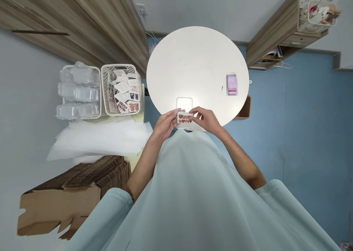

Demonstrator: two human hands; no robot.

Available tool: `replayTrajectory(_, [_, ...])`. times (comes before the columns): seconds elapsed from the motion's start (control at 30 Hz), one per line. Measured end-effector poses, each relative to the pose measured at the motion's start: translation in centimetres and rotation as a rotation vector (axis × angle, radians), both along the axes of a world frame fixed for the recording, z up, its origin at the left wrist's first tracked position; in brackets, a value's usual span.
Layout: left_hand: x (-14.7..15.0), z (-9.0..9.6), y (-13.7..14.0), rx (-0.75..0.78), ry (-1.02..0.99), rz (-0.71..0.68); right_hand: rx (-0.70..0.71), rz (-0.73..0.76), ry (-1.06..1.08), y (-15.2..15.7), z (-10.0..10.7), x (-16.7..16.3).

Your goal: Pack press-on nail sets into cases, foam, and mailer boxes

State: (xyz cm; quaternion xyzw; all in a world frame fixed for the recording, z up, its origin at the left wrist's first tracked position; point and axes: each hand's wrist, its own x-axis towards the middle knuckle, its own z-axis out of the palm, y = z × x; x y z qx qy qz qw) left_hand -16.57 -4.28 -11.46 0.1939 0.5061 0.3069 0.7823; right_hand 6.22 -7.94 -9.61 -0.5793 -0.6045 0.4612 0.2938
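Observation:
Over the near edge of the round white table, my left hand (166, 123) grips a clear plastic box (184, 102) by its left side. The box's lid is hinged up, away from me. A small card of press-on nails (184, 117), in brownish and reddish tones, lies in or just over the near half; I cannot tell which. From the right, my right hand (207, 119) pinches that card's right end between thumb and fingers. Some left fingertips show through or behind the clear plastic.
The white table (193, 60) carries a blurred pinkish phone-like item (232, 84) at right. To the left are a basket of nail cards (121, 69), stacked clear plastic boxes (78, 93), white sheets (102, 139) and folded cardboard (63, 207). A wooden cabinet (275, 27) stands back right.

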Motion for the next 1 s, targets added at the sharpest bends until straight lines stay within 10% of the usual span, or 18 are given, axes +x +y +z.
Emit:
replayTrajectory(0.63, [0.5,0.9,-1.3,0.053,-0.049,0.013,0.209,0.135,-0.406,-2.3,0.9,-0.5])
replayTrajectory(1.0, [-0.8,1.6,-1.4,0.022,-0.059,0.023,-0.149,-0.367,0.089,3.4,-1.1,-0.8])
